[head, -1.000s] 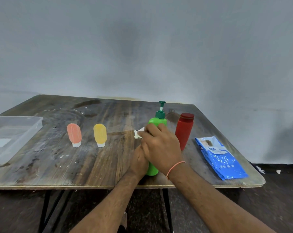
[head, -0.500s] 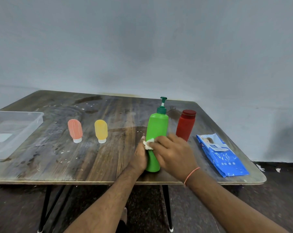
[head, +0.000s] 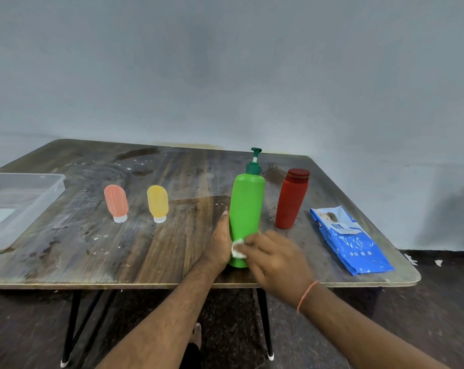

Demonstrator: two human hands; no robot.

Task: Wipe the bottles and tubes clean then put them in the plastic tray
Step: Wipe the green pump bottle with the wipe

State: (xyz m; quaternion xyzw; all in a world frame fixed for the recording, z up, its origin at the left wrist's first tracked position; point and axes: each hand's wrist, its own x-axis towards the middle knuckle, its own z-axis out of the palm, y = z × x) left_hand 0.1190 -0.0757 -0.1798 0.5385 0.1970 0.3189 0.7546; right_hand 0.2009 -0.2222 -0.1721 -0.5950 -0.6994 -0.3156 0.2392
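Beside the red bottle (head: 291, 198), left fingers (head: 223, 225) grip the green bottle (head: 246, 206), right fingers (head: 254, 239) pinching a wipe (head: 237, 249).

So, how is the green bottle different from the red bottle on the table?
The green bottle has a pump top; the red bottle has a flat dark red cap. The green bottle looks taller than the red one. The left hand holds the green bottle while the right hand presses a white wipe on it; nothing touches the red bottle. Both stand upright on the table.
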